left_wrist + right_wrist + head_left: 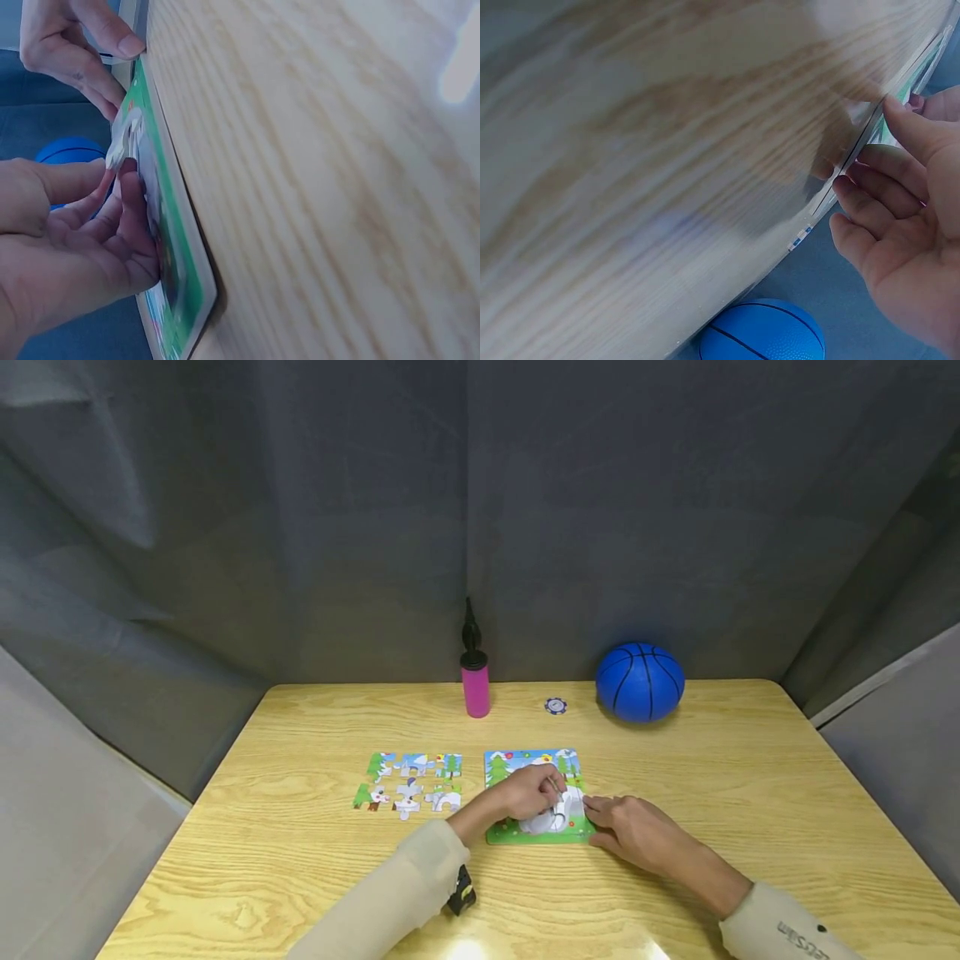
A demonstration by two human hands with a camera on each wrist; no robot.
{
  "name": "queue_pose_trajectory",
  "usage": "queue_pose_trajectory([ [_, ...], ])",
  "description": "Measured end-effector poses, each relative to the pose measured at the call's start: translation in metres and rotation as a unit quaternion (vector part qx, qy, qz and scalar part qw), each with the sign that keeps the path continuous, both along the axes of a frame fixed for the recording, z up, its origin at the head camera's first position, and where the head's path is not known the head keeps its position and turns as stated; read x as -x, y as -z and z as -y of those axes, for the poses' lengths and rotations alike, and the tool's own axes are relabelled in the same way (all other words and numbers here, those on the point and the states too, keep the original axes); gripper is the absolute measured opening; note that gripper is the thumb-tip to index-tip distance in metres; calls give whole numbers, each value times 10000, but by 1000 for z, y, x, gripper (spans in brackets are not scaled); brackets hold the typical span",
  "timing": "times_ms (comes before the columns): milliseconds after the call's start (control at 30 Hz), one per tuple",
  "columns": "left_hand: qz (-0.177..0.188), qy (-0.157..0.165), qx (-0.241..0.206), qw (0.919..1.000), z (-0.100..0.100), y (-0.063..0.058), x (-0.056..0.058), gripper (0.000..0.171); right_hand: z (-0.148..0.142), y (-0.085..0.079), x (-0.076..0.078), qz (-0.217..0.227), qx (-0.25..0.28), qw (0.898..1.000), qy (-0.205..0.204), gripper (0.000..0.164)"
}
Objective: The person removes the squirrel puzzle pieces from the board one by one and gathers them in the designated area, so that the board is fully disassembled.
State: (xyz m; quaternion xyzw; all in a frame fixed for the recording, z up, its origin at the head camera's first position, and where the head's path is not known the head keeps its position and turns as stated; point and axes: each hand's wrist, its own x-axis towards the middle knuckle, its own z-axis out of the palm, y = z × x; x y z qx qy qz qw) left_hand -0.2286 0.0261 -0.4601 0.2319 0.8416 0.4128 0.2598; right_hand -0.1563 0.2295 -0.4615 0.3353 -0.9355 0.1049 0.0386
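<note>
In the head view my left hand [531, 792] is over the puzzle board [498, 836], a flat picture with a green rim and a grey-and-white animal. The left wrist view shows its thumb and fingers pinching a white-and-grey puzzle piece [122, 145], tilted up from the board. Much of that piece is hidden by the fingers. My right hand [637, 833] lies at the board's right edge, its fingertips touching the rim, and the right wrist view shows these fingers [866, 206] loosely extended.
Several loose puzzle pieces [408, 803] lie in two rows left of the board. Behind stand a pink hand pump [476, 692] with a black nozzle and a blue basketball [640, 683]. Between these lies a poker chip [556, 706]. A dark curtain [375, 527] hangs behind the wooden table [300, 860].
</note>
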Motion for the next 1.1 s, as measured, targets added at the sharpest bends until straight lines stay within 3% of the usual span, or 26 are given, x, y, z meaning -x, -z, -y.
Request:
queue_pose_trajectory([
  [233, -190, -306, 30, 9993, -5, -3, -5, 10, 0, 1, 0, 7, 10, 10000, 8, 40],
  [467, -111, -625, -158, 9979, -4, 0, -6, 5, 0, 2, -1, -3, 68, 10000, -29, 40],
  [800, 49, -321, -317, 9990, 4, 0, -4, 11, 1, 1, 0, 100, -8, 9999, -14, 39],
  [1100, -18, -250, -529, 9983, 21, -10, 0, 13, 0, 0, 0, 272, -38, 9996, 105, 41],
])
